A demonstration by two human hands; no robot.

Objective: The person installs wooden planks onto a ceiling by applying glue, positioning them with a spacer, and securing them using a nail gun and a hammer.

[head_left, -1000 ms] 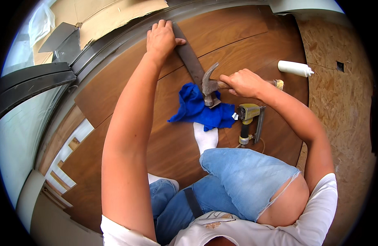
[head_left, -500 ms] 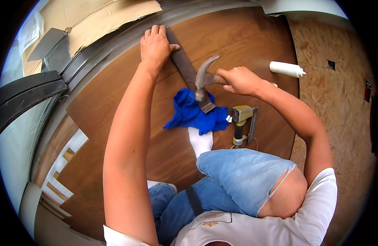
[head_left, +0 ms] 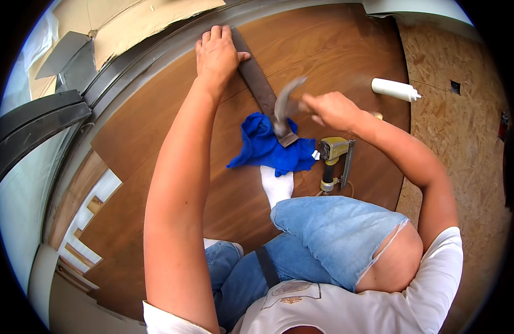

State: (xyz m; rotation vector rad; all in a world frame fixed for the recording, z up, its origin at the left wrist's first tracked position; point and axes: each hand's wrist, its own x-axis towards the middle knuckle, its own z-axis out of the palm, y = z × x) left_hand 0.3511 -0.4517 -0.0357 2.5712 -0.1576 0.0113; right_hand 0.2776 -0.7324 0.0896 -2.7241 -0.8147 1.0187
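At the far edge of the wood floor, my left hand (head_left: 218, 58) grips the far end of a long, flat, dark metal pull bar (head_left: 255, 75), its thumb lying across the bar. My right hand (head_left: 336, 112) is closed around the handle of a claw hammer (head_left: 283, 106), blurred by motion. The hammer's head is at the near end of the bar; whether they touch I cannot tell. Under that near end a crumpled blue cloth (head_left: 256, 142) lies on the floor by my white-socked foot (head_left: 277, 183).
A yellow and black pneumatic stapler (head_left: 336, 147) lies right of the cloth. Farther right are a white squeeze bottle (head_left: 393, 89) and bare particle board (head_left: 435, 150). Torn cardboard (head_left: 151, 28) and a dark door track (head_left: 120, 69) border the floor at far left.
The hammer and my right hand have shifted slightly and are now more blurred. My left hand still holds the bar. The whole view has moved a little.
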